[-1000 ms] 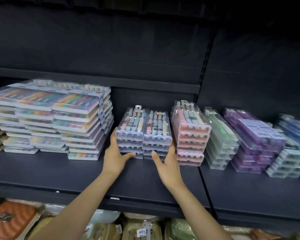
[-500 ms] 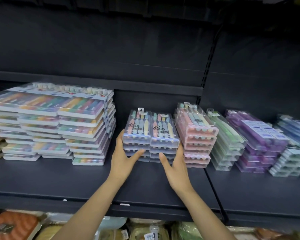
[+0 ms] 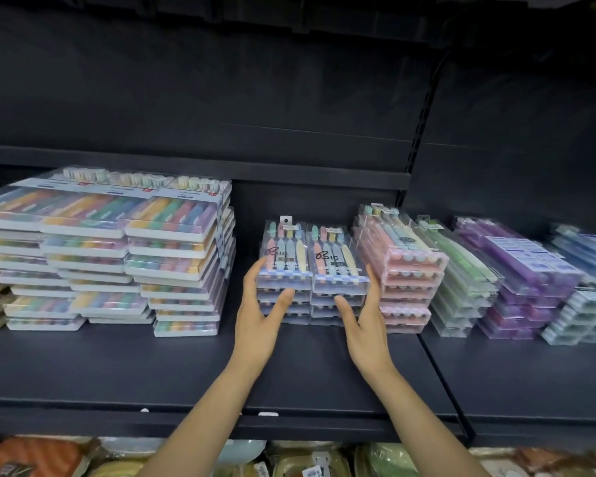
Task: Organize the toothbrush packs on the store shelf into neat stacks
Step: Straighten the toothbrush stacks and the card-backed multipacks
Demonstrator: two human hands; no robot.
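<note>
Two short stacks of clear toothbrush packs, a left one and a right one, stand side by side at the middle of the dark shelf. My left hand lies against the left stack's outer side, thumb across its front. On the right stack's outer side rests my right hand, thumb on the front and fingers between that stack and the pink stack. Both stacks are squeezed between my hands and sit on the shelf.
A wide pile of multicoloured flat packs fills the left of the shelf. Right of the pink stack stand green, purple and blue-white stacks. A shelf upright divides the bays. Bagged goods lie below.
My hands stay on the two middle stacks, thumbs a little higher on the fronts. The view has shifted slightly; the stacks look squarer against each other.
</note>
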